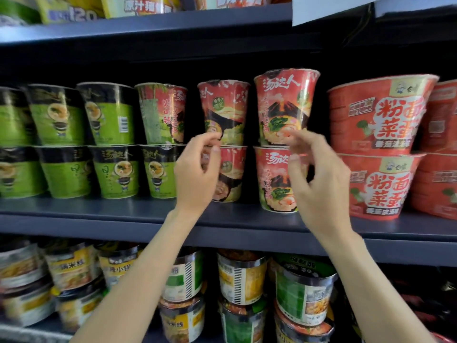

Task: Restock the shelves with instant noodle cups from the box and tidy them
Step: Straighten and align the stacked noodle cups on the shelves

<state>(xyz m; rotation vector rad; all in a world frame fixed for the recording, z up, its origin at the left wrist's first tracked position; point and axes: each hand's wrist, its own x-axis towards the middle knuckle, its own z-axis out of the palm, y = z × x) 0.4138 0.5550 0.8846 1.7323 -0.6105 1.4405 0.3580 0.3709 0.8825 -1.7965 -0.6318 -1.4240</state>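
My left hand hides part of a lower red cup, my right hand is blurred, both loosely curled and grasping nothing before cups reading 汤达人.

At the top right we see a white panel hanging down over the dark edge above, its lower edge slanted. Just below it, we make out thin dark cables running down into shadow. On the top level at the left lie yellow-green flat packets with blue print. At the far lower right we find dark, glossy pouches, too blurred to read.
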